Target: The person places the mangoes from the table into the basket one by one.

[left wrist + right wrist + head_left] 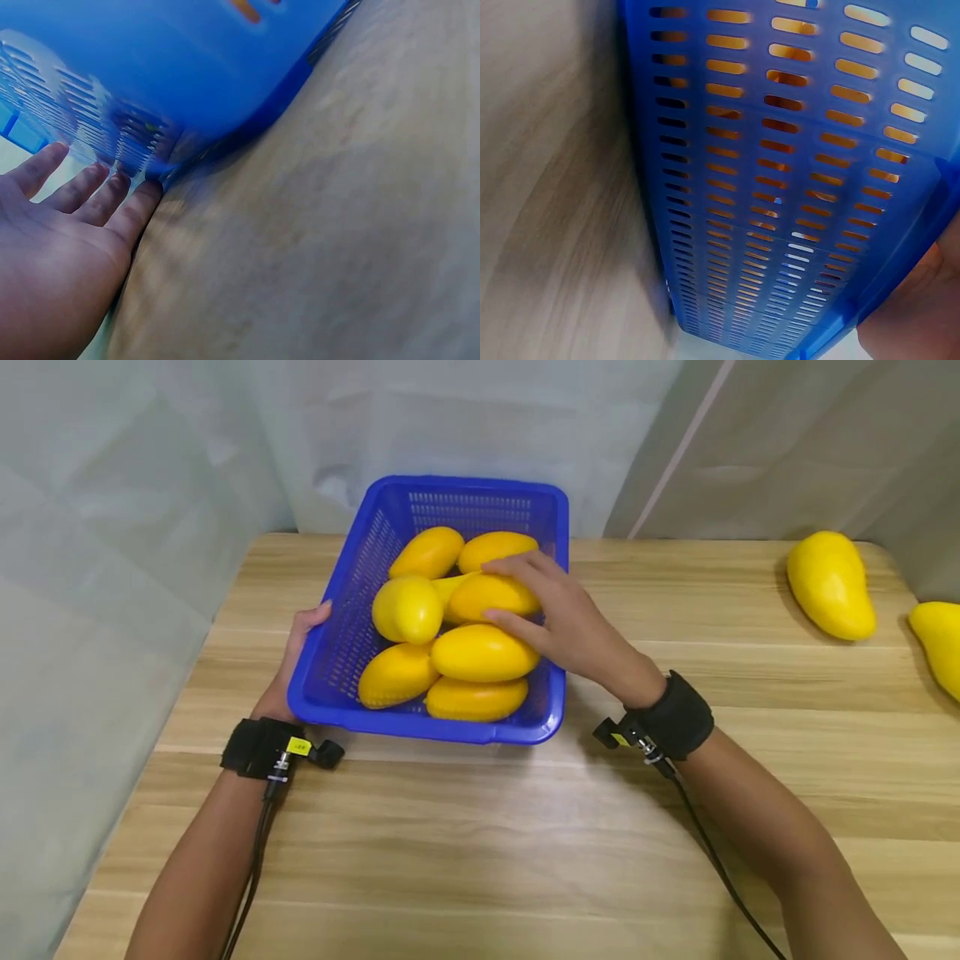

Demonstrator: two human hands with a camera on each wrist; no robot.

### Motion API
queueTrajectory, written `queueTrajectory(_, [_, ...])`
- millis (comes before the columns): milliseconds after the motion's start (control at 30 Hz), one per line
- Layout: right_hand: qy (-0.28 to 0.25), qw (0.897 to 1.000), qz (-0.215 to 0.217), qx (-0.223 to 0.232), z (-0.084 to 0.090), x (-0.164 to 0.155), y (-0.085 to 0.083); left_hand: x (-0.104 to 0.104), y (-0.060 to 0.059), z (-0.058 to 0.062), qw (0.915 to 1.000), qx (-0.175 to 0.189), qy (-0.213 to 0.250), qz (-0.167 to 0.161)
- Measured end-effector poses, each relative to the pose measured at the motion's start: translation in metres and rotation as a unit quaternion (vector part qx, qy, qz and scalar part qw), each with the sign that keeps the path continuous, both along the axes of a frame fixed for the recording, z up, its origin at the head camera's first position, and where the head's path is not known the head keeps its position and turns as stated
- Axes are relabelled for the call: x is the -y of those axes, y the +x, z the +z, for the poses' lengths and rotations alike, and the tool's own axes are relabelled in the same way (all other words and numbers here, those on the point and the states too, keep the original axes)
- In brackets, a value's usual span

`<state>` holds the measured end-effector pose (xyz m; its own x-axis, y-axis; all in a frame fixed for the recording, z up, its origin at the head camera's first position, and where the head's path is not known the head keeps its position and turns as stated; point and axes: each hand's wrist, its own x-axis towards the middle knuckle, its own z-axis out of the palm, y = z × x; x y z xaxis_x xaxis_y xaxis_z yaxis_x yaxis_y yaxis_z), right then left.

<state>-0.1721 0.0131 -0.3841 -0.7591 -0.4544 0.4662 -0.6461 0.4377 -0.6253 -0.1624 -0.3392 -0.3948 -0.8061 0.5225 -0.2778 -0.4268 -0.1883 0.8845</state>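
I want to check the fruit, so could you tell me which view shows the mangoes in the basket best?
The head view: mangoes lie piled in the blue basket, unobstructed. The right wrist shows only orange glimpses through slots; the left wrist barely any.

No legible text anywhere; print on the yellow wrist-strap tags (pixel 298 746) too small.

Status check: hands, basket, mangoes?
Left hand flat against blue basket side. Right hand resting on a top mango in the pile. Two loose mangoes far right, nothing blocking.
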Motion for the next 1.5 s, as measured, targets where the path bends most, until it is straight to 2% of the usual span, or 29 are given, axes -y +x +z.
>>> queueTrajectory(167, [-0.004,1.0,0.022,-0.013,-0.003,0.002,-0.003,0.004,0.0,0.0,1.0,0.004,0.001,-0.001])
queueTrajectory(400, [0.008,0.999,0.035,0.008,-0.002,0.001,-0.004,0.01,0.001,-0.001,1.0,0.003,-0.002,-0.005])
queueTrajectory(533, [0.017,0.999,0.028,0.021,0.001,-0.006,-0.002,0.011,-0.001,-0.002,0.9999,0.0,0.002,-0.011])
queueTrajectory(667, [0.022,0.999,-0.001,0.032,0.007,-0.018,0.002,0.012,-0.003,-0.003,0.9999,-0.001,-0.008,-0.011])
queueTrajectory(800, [0.028,0.998,-0.048,0.019,0.014,-0.032,0.002,0.013,-0.004,-0.004,0.9997,-0.003,-0.022,-0.013])
queueTrajectory(933, [0.03,0.994,-0.108,-0.013,0.02,-0.05,-0.001,0.015,-0.006,-0.006,0.9998,0.012,0.006,-0.015])
queueTrajectory(1033, [0.032,0.986,-0.163,-0.009,0.025,-0.066,-0.003,0.017,-0.007,-0.008,0.9994,0.018,0.023,-0.02])
queueTrajectory(1167, [0.039,0.972,-0.228,0.04,0.033,-0.093,-0.005,0.02,-0.007,-0.008,0.9993,0.016,0.026,-0.021])
queueTrajectory(1400, [0.041,0.937,-0.325,0.117,0.039,-0.139,-0.009,0.026,-0.007,-0.008,0.997,0.032,0.069,-0.016])
queueTrajectory(1500, [0.046,0.92,-0.355,0.161,0.04,-0.155,-0.01,0.027,-0.007,-0.007,0.9971,0.028,0.07,-0.015])
